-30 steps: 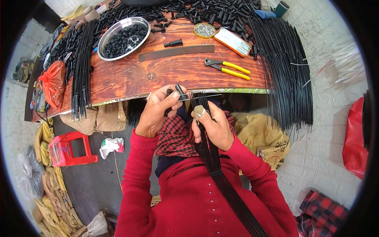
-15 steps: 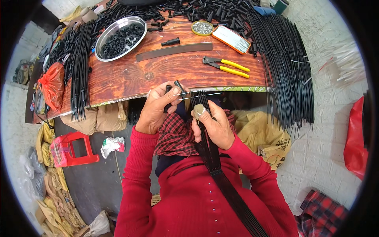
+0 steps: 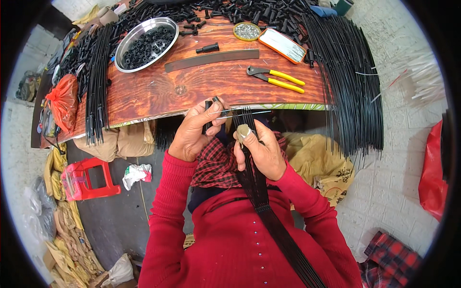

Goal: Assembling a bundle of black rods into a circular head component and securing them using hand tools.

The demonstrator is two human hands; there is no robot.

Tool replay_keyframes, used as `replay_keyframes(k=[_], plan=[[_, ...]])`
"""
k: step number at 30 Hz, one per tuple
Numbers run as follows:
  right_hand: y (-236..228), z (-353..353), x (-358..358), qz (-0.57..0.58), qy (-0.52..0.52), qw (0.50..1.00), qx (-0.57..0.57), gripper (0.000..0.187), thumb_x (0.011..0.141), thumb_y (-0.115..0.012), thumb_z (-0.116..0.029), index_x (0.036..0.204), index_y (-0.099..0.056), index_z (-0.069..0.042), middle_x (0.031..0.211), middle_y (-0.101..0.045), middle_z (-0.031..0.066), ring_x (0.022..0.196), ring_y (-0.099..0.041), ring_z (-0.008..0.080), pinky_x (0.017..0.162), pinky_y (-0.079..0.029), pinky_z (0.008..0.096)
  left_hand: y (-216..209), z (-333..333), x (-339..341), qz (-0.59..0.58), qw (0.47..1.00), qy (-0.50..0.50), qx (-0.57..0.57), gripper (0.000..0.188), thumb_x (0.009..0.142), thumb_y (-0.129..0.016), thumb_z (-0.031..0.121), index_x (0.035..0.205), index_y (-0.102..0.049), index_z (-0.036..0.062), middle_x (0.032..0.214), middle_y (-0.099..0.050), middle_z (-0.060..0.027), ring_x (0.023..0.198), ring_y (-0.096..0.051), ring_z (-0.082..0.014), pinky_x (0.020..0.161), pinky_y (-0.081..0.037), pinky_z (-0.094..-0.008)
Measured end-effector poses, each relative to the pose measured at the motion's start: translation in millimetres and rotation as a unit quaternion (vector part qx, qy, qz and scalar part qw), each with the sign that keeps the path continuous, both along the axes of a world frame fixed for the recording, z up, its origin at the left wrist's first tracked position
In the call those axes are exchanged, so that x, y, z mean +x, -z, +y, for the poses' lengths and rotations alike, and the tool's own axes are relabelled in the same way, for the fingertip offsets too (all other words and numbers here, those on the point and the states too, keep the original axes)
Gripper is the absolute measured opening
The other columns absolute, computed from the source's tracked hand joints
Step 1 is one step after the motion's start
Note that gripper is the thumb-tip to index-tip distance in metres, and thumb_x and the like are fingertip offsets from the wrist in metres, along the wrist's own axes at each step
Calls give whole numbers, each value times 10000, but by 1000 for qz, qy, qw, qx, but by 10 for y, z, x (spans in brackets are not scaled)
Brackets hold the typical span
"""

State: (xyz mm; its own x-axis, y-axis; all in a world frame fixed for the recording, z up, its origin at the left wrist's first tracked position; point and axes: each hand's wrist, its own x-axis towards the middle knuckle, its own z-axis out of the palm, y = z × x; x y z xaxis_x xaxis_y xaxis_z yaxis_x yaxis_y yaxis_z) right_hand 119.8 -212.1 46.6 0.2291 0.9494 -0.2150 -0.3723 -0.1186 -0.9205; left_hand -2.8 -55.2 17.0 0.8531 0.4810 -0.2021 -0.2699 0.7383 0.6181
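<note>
Just before the near edge of a wood-grain counter (image 3: 137,93), the left hand (image 3: 194,132), fingers closed, pinches short black tubes (image 3: 208,104) while the right hand (image 3: 261,154) closes around thin black rods (image 3: 253,185). A slim pale rod (image 3: 261,112) crosses their tips; yellow-handled pliers (image 3: 286,86) lie on the counter.

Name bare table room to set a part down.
Mostly bare wood on the table: between the flat strip and near edge, left of the yellow-handled pliers. Crowded: far side with black parts, right end with black rods.
</note>
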Motion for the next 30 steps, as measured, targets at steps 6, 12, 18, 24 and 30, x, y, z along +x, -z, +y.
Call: replay_keyframes(k=[6,12,18,24,30], plan=[[20,13,-1,3,1,1000,3,359,1067,-495,-347,1081,-513,12,641,-559,80,524,-548,146,507,-471,267,-31,-8,21,4,999,2,-32,195,973,-680,191,1058,-603,34,981,-604,-35,698,-479,-46,479,-354,-166],[3,30,-2,4,2,1000,2,359,1066,-497,-348,1085,-510,11,638,-555,76,520,-541,144,506,-470,267,-20,-23,33,1,999,2,-40,172,987,-662,194,1033,-591,45,968,-590,-27,690,-474,-43,470,-352,-161],[0,37,1,7,1,1000,-2,361,1068,-492,-353,1080,-508,7,638,-557,79,521,-545,145,505,-470,268,71,-11,29,-14,998,18,-58,145,997,-644,179,1037,-580,55,932,-571,-12,679,-476,-49,458,-348,-164],[29,43,-1,21,-5,1000,15,358,1067,-491,-356,1076,-503,2,633,-561,81,514,-544,147,504,-469,269,53,-17,38,-24,998,21,-47,169,1015,-610,167,1115,-589,33,1011,-620,-81,661,-465,-38,457,-363,-149],[45,33,-2,16,-5,1000,6,362,1068,-487,-362,1076,-502,-1,632,-561,83,510,-544,148,503,-468,269,17,-46,44,-8,999,13,-52,160,995,-645,163,1049,-584,25,896,-560,-19,663,-477,-57,452,-344,-164]])
